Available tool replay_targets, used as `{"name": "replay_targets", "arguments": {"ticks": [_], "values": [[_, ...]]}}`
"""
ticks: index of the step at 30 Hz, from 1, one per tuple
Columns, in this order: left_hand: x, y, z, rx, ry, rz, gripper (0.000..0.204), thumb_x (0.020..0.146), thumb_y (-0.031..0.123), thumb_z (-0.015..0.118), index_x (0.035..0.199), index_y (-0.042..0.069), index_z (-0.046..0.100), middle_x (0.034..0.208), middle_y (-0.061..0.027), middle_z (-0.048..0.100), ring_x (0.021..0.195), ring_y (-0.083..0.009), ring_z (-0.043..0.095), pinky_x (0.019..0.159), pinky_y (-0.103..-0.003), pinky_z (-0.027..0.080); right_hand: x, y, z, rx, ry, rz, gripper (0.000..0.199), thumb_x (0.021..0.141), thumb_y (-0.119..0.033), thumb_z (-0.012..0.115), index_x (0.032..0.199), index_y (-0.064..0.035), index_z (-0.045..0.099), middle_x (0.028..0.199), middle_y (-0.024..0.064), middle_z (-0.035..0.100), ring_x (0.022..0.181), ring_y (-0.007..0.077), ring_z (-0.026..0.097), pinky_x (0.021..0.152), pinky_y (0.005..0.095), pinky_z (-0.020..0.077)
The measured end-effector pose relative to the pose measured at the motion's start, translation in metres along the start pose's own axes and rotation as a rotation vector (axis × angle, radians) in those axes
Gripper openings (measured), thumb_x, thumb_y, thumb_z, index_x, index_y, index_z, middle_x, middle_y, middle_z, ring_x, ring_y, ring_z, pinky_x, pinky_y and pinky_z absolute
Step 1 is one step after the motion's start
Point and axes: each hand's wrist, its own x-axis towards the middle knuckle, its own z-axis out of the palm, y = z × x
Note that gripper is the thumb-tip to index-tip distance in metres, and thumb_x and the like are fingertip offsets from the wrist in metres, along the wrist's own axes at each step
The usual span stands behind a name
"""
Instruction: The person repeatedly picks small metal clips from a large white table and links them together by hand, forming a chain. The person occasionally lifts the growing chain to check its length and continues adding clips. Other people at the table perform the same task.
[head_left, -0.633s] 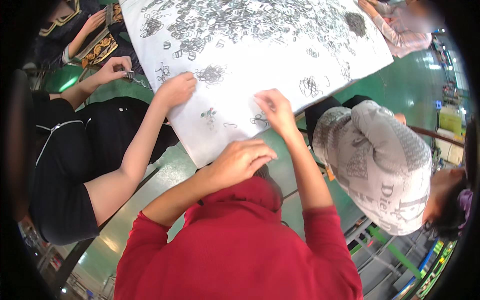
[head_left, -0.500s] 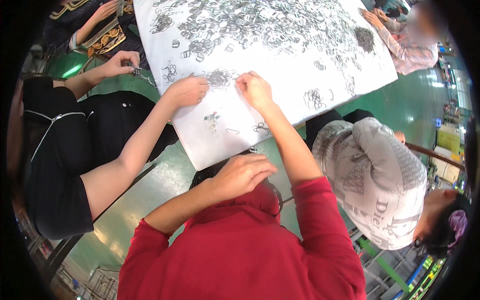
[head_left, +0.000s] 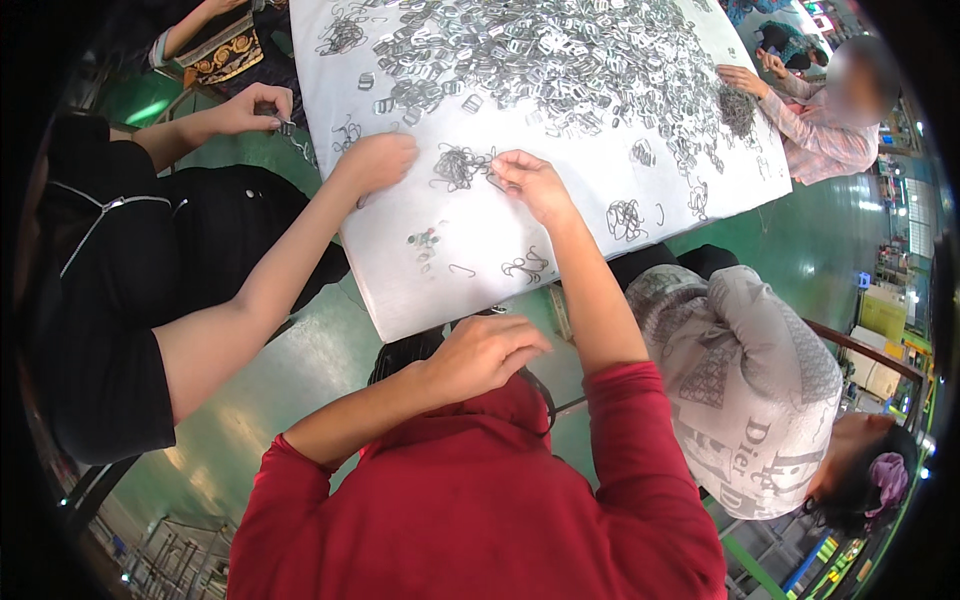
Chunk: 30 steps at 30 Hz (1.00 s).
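My right hand [head_left: 532, 186] is stretched over the white table [head_left: 400, 295], its thumb and fingers closed at the right edge of a small pile of dark wire hooks [head_left: 455, 168]; they pinch a hook there. My left hand [head_left: 483, 352] is held close to my body, just off the table's front edge. Its fingers are pressed together and curled; what they hold, if anything, is hidden. Between my hands lie a loose cluster of hooks [head_left: 525, 265], a single hook [head_left: 462, 270] and a few small greenish pieces [head_left: 424, 240].
A large spread of metal buckles [head_left: 540, 50] covers the far table. A co-worker in black on the left has one hand [head_left: 380, 162] over the table and the other [head_left: 262, 108] on a small metal piece. Another person in a grey-white shirt [head_left: 740, 390] sits close on the right.
My right hand has moved slightly right and nearer, closing at the hook pile's edge. The left co-worker's hand has drawn back from the pile. The view has shifted a little; my left hand stays put.
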Motion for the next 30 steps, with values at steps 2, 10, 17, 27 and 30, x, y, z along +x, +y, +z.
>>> {"name": "replay_targets", "arguments": {"ticks": [2, 10, 17, 27, 30], "values": [[0.000, -0.004, 0.001, 0.001, 0.009, 0.001, 0.009, 0.080, 0.001, 0.064, 0.089, 0.001, 0.064, 0.081, -0.0103, 0.064, 0.072, -0.0245, 0.062, 0.064, -0.032, 0.050, -0.012, 0.002, 0.002, 0.254, -0.036, -0.027, 0.010, 0.084, -0.010, 0.066, 0.090, -0.0030, 0.062, 0.081, 0.0043, 0.063, 0.070, 0.0109, 0.058, 0.062, 0.0231, 0.0472], [0.009, -0.001, 0.006, -0.100, -0.031, -0.152, 0.008, 0.081, -0.001, 0.064, 0.089, -0.001, 0.063, 0.080, -0.0094, 0.066, 0.070, -0.0155, 0.065, 0.062, -0.027, 0.052, -0.193, -0.026, 0.001, 0.302, 0.173, -0.156, 0.014, 0.084, -0.010, 0.066, 0.091, 0.0006, 0.059, 0.079, 0.0058, 0.062, 0.071, 0.0136, 0.061, 0.065, 0.0247, 0.0491], [0.025, 0.001, 0.011, -0.095, -0.032, -0.094, 0.007, 0.080, -0.004, 0.063, 0.087, -0.003, 0.062, 0.079, -0.0087, 0.067, 0.073, -0.0145, 0.067, 0.067, -0.026, 0.053, -0.262, 0.021, 0.029, 0.264, 0.470, -0.241, 0.005, 0.079, -0.006, 0.069, 0.080, -0.0042, 0.065, 0.099, 0.0020, 0.053, 0.100, 0.0166, 0.052, 0.091, 0.0309, 0.0377], [0.031, -0.004, 0.028, -0.172, -0.034, -0.048, 0.006, 0.081, -0.003, 0.064, 0.087, -0.002, 0.062, 0.082, -0.0094, 0.067, 0.073, -0.0133, 0.065, 0.066, -0.026, 0.052, -0.247, 0.041, 0.045, 0.043, 0.801, -0.597, 0.007, 0.083, -0.007, 0.064, 0.086, -0.0041, 0.058, 0.108, 0.0081, 0.046, 0.102, 0.0184, 0.048, 0.087, 0.0304, 0.0400], [0.048, -0.013, 0.021, -0.135, -0.063, -0.032, 0.008, 0.082, 0.002, 0.064, 0.089, -0.002, 0.064, 0.083, -0.0085, 0.067, 0.076, -0.0133, 0.064, 0.067, -0.026, 0.051, -0.251, 0.047, 0.042, -0.119, 0.876, -0.681, 0.009, 0.082, -0.007, 0.064, 0.086, -0.0048, 0.056, 0.107, 0.0099, 0.046, 0.105, 0.0224, 0.045, 0.093, 0.0347, 0.0353]]}}
